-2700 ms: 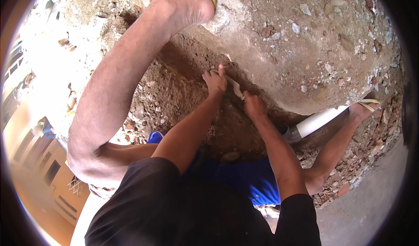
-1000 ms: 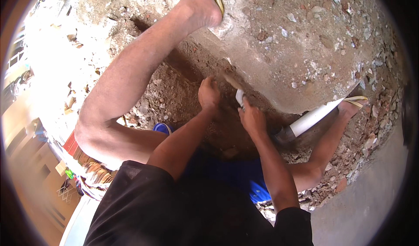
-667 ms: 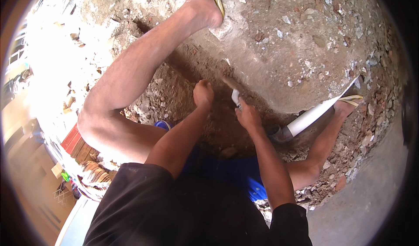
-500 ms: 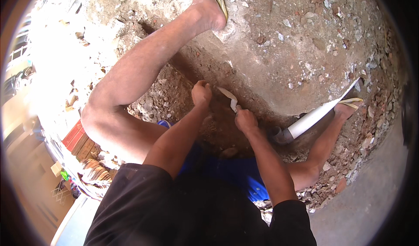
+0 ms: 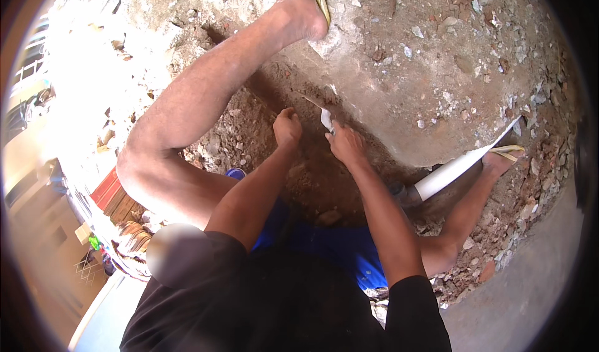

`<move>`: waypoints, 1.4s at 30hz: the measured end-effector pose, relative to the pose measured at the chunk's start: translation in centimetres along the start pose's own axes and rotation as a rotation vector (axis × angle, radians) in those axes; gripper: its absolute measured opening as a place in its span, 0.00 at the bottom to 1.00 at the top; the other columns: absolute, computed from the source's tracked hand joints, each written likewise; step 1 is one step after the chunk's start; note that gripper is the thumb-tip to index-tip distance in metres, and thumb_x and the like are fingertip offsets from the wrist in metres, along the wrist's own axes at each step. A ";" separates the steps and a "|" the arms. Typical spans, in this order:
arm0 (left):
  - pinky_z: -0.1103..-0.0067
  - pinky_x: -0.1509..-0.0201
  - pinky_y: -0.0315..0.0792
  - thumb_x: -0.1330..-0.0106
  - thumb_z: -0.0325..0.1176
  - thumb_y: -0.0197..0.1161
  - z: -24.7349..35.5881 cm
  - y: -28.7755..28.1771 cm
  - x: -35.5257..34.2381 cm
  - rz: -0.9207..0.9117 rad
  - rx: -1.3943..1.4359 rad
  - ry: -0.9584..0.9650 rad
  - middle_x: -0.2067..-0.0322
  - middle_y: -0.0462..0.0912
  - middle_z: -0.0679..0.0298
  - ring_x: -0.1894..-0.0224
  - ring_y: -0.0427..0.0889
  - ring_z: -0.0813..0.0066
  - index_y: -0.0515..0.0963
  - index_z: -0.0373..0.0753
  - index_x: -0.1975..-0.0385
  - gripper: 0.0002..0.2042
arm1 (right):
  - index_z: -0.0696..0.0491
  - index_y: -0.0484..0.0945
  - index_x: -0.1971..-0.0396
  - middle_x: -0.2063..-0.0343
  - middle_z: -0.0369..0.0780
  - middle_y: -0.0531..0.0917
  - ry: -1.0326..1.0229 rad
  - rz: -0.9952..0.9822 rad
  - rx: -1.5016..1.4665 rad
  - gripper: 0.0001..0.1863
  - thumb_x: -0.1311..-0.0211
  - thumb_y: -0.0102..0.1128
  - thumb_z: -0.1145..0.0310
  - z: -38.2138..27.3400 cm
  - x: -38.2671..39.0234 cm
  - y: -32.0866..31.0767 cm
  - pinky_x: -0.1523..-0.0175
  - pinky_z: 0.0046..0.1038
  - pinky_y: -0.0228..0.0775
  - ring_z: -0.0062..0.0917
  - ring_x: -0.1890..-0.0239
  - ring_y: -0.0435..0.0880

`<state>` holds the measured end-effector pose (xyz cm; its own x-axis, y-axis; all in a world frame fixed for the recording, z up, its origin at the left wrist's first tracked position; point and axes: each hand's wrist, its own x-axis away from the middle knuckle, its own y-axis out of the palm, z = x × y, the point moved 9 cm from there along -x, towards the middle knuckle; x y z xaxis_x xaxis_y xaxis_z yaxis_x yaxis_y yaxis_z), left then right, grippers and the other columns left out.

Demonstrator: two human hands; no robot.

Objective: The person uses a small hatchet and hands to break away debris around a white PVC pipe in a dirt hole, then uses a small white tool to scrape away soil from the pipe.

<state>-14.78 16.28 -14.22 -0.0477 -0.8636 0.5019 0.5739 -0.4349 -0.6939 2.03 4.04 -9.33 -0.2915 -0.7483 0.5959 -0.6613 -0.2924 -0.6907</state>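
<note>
A narrow trench (image 5: 265, 93) of brown soil runs between my bent legs. Over it, my right hand (image 5: 347, 145) is closed round the handle end of a trowel (image 5: 326, 118). The trowel's thin blade angles away to the far left, against the trench's far wall. My left hand (image 5: 287, 128) hangs above the trench to the left of the trowel, apart from it. Its fingers are curled in, and whatever they may hold is hidden. To the right of my right hand lies a white pipe (image 5: 450, 175), its near end in a dark fitting (image 5: 409, 196) down in the trench.
A smooth slab of ground (image 5: 399, 115) borders the trench's far side, strewn with stone chips. Rubble (image 5: 533, 183) lines the right, beside a grey floor (image 5: 530, 271). Red bricks (image 5: 109, 190) are stacked at the left. My sandalled feet rest at the far side and the right.
My right hand has moved away from me and slightly left, carrying the trowel. Its blade now reaches farther along the trench wall. The left hand has barely shifted.
</note>
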 end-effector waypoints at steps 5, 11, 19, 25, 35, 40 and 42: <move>0.66 0.38 0.70 0.31 0.33 0.56 -0.3 -0.7 -1.2 0.099 0.040 0.014 0.48 0.81 0.48 0.43 0.78 0.51 0.76 0.35 0.45 0.17 | 0.48 0.73 0.45 0.63 0.48 0.84 -0.047 0.119 0.109 0.18 0.33 0.55 0.63 0.5 -7.1 4.2 0.54 0.46 0.77 0.44 0.56 0.85; 0.65 0.36 0.68 0.27 0.36 0.52 3.2 1.7 -2.7 0.012 -0.055 0.213 0.45 0.76 0.45 0.41 0.75 0.50 0.73 0.34 0.42 0.19 | 0.45 0.74 0.49 0.65 0.45 0.85 -0.061 -0.136 0.140 0.15 0.35 0.50 0.71 5.5 -1.9 7.2 0.55 0.45 0.78 0.44 0.57 0.85; 0.59 0.27 0.55 0.27 0.55 0.47 -2.0 13.9 -3.4 -0.413 -0.373 -0.067 0.32 0.59 0.40 0.31 0.59 0.42 0.64 0.27 0.35 0.34 | 0.47 0.76 0.44 0.60 0.51 0.85 0.038 -0.267 -0.187 0.26 0.46 0.58 0.76 12.8 2.7 7.9 0.51 0.43 0.76 0.47 0.55 0.84; 0.57 0.24 0.46 0.30 0.59 0.50 -3.3 16.7 3.1 -0.376 -0.148 -0.231 0.30 0.50 0.35 0.28 0.50 0.40 0.57 0.20 0.34 0.42 | 0.56 0.76 0.44 0.80 0.40 0.79 0.458 -0.674 -0.740 0.28 0.49 0.65 0.73 13.9 4.3 10.0 0.77 0.30 0.69 0.25 0.80 0.77; 0.65 0.23 0.46 0.27 0.40 0.57 26.8 -1.5 16.2 -0.113 0.794 0.667 0.29 0.53 0.46 0.26 0.51 0.53 0.52 0.30 0.29 0.33 | 0.57 0.73 0.46 0.80 0.33 0.74 0.239 -0.276 -1.455 0.24 0.41 0.67 0.67 9.2 12.2 -14.0 0.83 0.19 0.60 0.13 0.84 0.69; 0.70 0.34 0.66 0.30 0.34 0.61 38.3 -11.6 13.6 0.022 0.856 1.243 0.43 0.75 0.51 0.36 0.71 0.61 0.71 0.35 0.40 0.21 | 0.58 0.68 0.39 0.77 0.32 0.76 0.308 0.487 -1.169 0.30 0.41 0.68 0.69 12.4 13.1 -27.5 0.83 0.18 0.60 0.13 0.82 0.71; 0.71 0.44 0.75 0.32 0.34 0.62 38.1 -10.5 11.9 0.112 0.607 1.214 0.52 0.83 0.54 0.46 0.81 0.63 0.79 0.36 0.49 0.14 | 0.57 0.71 0.41 0.75 0.32 0.77 0.390 0.588 -1.192 0.27 0.40 0.66 0.70 14.6 13.4 -25.8 0.82 0.17 0.60 0.12 0.82 0.71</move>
<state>9.76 20.26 18.68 -0.4800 -0.7021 -0.5260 0.8731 -0.4408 -0.2083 25.26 -7.11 10.54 -0.7724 -0.3123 0.5530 -0.5028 0.8327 -0.2320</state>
